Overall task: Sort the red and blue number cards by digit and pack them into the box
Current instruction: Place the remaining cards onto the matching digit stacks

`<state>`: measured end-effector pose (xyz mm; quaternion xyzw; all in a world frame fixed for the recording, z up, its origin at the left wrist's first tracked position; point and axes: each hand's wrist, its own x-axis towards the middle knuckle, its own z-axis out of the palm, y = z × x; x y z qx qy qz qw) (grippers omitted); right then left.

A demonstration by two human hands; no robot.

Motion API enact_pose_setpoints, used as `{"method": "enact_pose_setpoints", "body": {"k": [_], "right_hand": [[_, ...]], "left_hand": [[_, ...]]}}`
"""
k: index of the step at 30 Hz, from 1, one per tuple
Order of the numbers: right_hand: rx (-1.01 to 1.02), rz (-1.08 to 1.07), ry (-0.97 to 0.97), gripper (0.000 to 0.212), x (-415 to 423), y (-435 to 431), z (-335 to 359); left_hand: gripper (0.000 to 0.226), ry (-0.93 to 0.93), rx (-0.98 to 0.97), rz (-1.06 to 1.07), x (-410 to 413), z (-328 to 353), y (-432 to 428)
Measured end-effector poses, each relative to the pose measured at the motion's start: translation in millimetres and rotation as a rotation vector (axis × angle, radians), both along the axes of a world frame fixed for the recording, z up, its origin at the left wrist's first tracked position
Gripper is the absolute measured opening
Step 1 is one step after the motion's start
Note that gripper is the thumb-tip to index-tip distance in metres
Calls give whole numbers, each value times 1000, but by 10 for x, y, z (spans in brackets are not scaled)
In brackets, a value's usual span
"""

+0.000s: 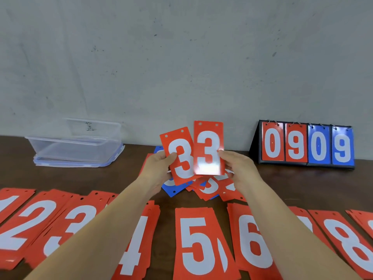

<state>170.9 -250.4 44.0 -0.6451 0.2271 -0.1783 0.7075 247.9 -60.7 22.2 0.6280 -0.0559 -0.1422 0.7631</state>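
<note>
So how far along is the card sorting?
Sorted red piles line the near edge. The left hand holds a red 3 card; the right hand holds a second red 3. The mixed heap under them is unsorted, and the box holds no cards.

left hand (157, 168): raised, pinching tilted 3 card (179, 158) | right hand (240, 170): raised, pinching upright 3 card (209, 150)

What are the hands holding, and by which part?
The left hand pinches the tilted red 3 card at its left edge; the right hand pinches the upright red 3 card at its right edge.
</note>
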Motion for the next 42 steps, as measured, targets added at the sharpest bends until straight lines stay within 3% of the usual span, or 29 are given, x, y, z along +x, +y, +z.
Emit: {"method": "enact_pose_setpoints", "body": {"k": [4,8,13,16,20,22,27,29,36,40,42], "right_hand": [[-58,-18,19,22,96,254,3],[-133,47,-10,12,180,482,-26],[-218,-4,-8,9,298,316,-11],[-352,-134,74,3,375,16,-140],[-564,16,224,8,525,-64,-348],[-711,115,263,17,616,30,-379],[-1116,403,433,81,717,477,-411],[-1294,424,498,91,728,567,-425],[-1199,438,535,63,778,570,-368],[-1038,382,427,52,696,528,-414],[-834,344,308,48,658,458,-391]], "left_hand": [[27,16,-57,-33,-13,31,28],[21,-19,-61,-28,-27,45,88],[20,-14,-37,148,134,32,374],[23,-13,-9,278,273,-18,627],[36,23,56,330,339,-94,846],[39,22,85,334,354,-113,905],[40,54,125,349,383,-152,1006],[39,73,141,357,402,-174,1041],[40,70,138,343,431,-164,1011],[40,55,115,316,429,-122,994],[39,32,107,297,421,-97,1005]]}}
